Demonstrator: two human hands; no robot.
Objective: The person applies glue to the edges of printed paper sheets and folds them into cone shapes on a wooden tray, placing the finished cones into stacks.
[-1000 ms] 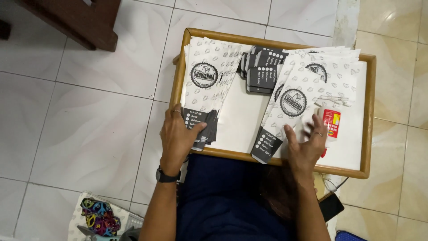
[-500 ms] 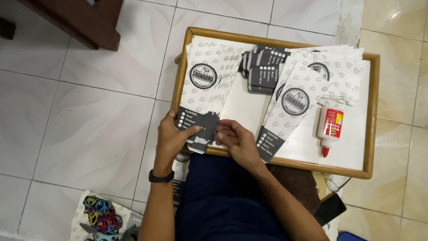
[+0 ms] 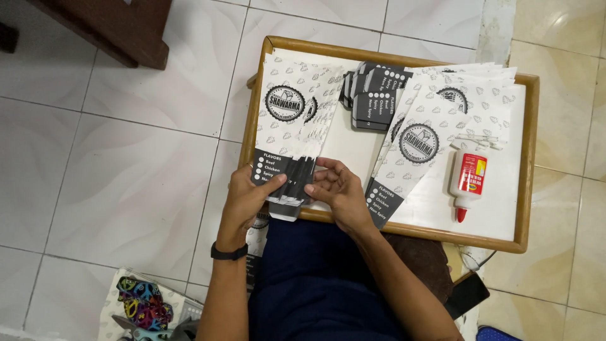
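Paper sleeves (image 3: 291, 136), printed white/black, lie stacked at the left of the wooden tray (image 3: 528, 158), lower ends over its near rim. Left hand (image 3: 247, 197) grips the stack's bottom-left edge, fingers curled. Right hand (image 3: 336, 188) pinches the black bottom flaps, approx.; exact contact is unclear. Tray also holds a fanned sleeve pile (image 3: 442, 120), folded black pieces (image 3: 372, 95) and a glue bottle (image 3: 468, 182) at right.

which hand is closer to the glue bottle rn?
Right. The right hand is at the lower end of the printed paper sleeves, with another stack between it and the glue bottle. The left hand grips the sleeves' far side, further away.
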